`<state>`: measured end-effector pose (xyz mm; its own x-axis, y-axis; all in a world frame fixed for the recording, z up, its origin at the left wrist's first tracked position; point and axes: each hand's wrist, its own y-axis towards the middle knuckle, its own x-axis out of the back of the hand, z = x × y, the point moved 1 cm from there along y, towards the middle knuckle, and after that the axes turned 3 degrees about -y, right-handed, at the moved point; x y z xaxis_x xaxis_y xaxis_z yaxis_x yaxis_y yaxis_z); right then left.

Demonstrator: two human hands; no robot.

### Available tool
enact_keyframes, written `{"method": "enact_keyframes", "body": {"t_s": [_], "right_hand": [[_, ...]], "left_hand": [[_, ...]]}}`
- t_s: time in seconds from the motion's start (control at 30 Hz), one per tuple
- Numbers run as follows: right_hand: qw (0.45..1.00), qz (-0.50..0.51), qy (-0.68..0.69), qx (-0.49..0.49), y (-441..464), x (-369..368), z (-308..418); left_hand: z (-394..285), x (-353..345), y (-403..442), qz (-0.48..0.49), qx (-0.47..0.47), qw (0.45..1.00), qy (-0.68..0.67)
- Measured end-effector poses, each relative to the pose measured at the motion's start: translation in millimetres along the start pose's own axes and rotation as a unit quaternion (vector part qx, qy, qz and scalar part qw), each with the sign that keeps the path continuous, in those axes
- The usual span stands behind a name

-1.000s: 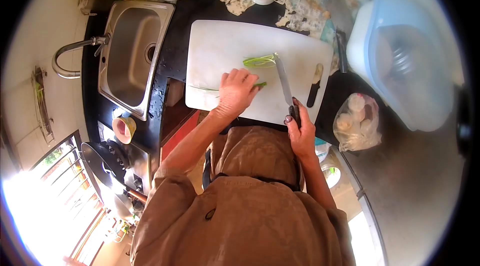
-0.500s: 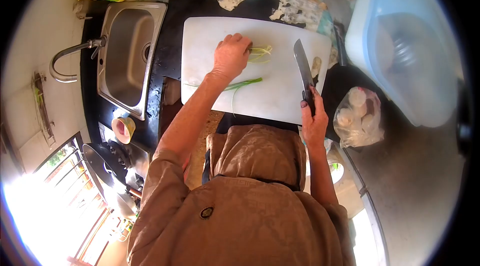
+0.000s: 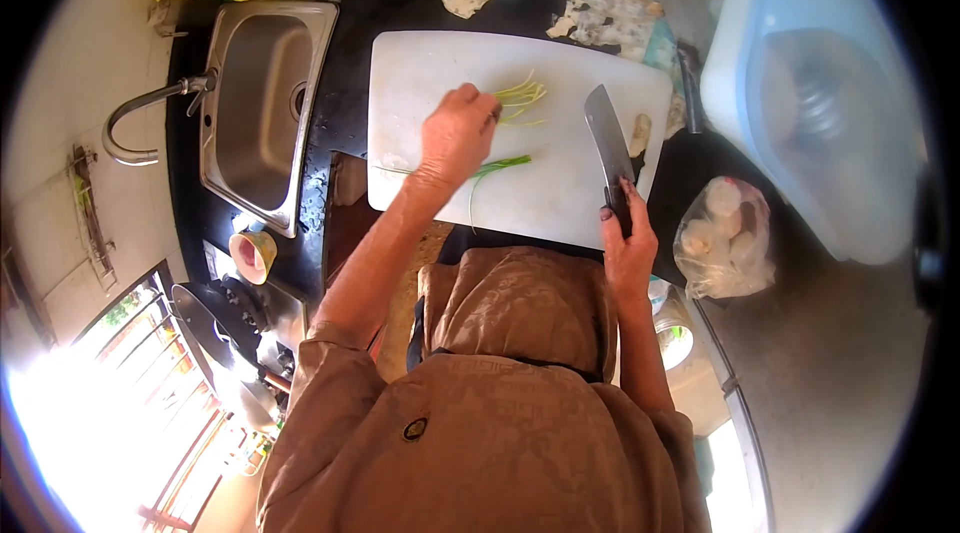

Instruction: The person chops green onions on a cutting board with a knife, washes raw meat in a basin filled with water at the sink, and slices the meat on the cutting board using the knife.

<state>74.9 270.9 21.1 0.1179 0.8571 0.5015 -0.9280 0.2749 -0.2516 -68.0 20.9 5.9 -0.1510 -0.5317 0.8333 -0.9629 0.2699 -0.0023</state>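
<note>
Scallions (image 3: 522,96): where are they?

One bunch lies left of centre on the far half of the white cutting board (image 3: 430,58), pale strands fanned rightward. Some loose green stalks (image 3: 505,164) lie nearer.

And the hands?

The left hand (image 3: 460,138) has its fingers curled closed over the bunch's left end, tips hidden. The right hand's (image 3: 630,248) fingers wrap the handle of a knife (image 3: 604,128), its blade pointing far.

How would the bunch handle?

Light and limp, I'd judge, slippery if wet, easily bruised. Gather it gently around the middle so no strands stray.

What's around the board?

Left, a metal sink (image 3: 322,43); right, on the tabletop, a clear plastic bag (image 3: 725,243); beyond that, a blue tub (image 3: 735,63).
</note>
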Motion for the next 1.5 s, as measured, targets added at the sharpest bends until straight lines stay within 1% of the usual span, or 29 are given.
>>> {"method": "enact_keyframes", "body": {"t_s": [0.07, 0.13, 0.23, 0.3, 0.33, 0.4, 0.43, 0.5, 0.53, 0.6, 0.73, 0.87, 0.93, 1.03, 1.1, 1.17, 1.2, 1.37, 1.5], "right_hand": [[1.0, 0.001, 0.005, 0.0, 1, -1, -4], [1.0, 0.002, 0.008, -0.002, 0, 0, -5], [1.0, 0.014, 0.007, -0.015, 0, 2, -3], [0.996, 0.024, 0.06, -0.058, -1, 4, -3], [0.996, 0.022, 0.061, -0.06, -1, 4, -7], [0.996, 0.017, 0.071, -0.06, -4, 5, -14], [0.995, 0.015, 0.074, -0.06, -5, 5, -12], [0.981, 0.048, 0.144, -0.119, -7, 9, -5], [0.981, 0.05, 0.144, -0.12, -6, 9, -2], [0.974, 0.054, 0.198, -0.093, -6, 7, 4], [0.965, 0.069, 0.231, -0.101, -5, 2, 11], [0.964, 0.07, 0.235, -0.105, -2, 0, 10], [0.964, 0.069, 0.233, -0.104, -2, 1, 11], [0.965, 0.065, 0.234, -0.103, -3, 2, 10], [0.961, 0.064, 0.239, -0.121, -4, 3, 9], [0.96, 0.059, 0.245, -0.12, -6, 5, 8], [0.959, 0.056, 0.251, -0.118, -5, 5, 8], [0.956, 0.056, 0.262, -0.123, -6, 6, 4], [0.954, 0.059, 0.262, -0.129, -6, 8, 5]], "left_hand": [[-9, -11, -3, 0.025, 0.017, 1.0, 0.007], [-13, -17, -3, 0.031, 0.027, 0.999, 0.016], [-18, -13, -4, 0.058, 0.028, 0.998, -0.011], [-20, 5, -8, -0.017, -0.04, 0.999, 0.01], [-21, 8, -11, -0.015, -0.042, 0.999, 0.01], [-25, 15, -19, -0.014, -0.085, 0.994, 0.068], [-24, 15, -27, -0.014, -0.086, 0.994, 0.069], [-17, 4, -40, 0.051, -0.071, 0.994, 0.068], [-14, -1, -44, 0.051, -0.069, 0.994, 0.068], [-13, -14, -51, 0.096, -0.053, 0.992, 0.069], [-20, -30, -47, 0.04, -0.068, 0.996, 0.043], [-30, -32, -30, 0.015, -0.054, 0.998, 0.014], [-27, -34, -14, -0.047, -0.005, 0.999, 0.022], [-23, -39, -1, -0.038, 0.015, 0.999, 0.036], [-23, -42, 6, -0.035, 0.016, 0.999, 0.038], [-24, -42, 10, -0.01, 0.051, 0.997, 0.06], [-24, -43, 12, -0.01, 0.049, 0.997, 0.06], [-23, -45, 16, -0.002, 0.072, 0.997, 0.031], [-25, -38, 13, -0.008, 0.058, 0.998, -0.001]]}}
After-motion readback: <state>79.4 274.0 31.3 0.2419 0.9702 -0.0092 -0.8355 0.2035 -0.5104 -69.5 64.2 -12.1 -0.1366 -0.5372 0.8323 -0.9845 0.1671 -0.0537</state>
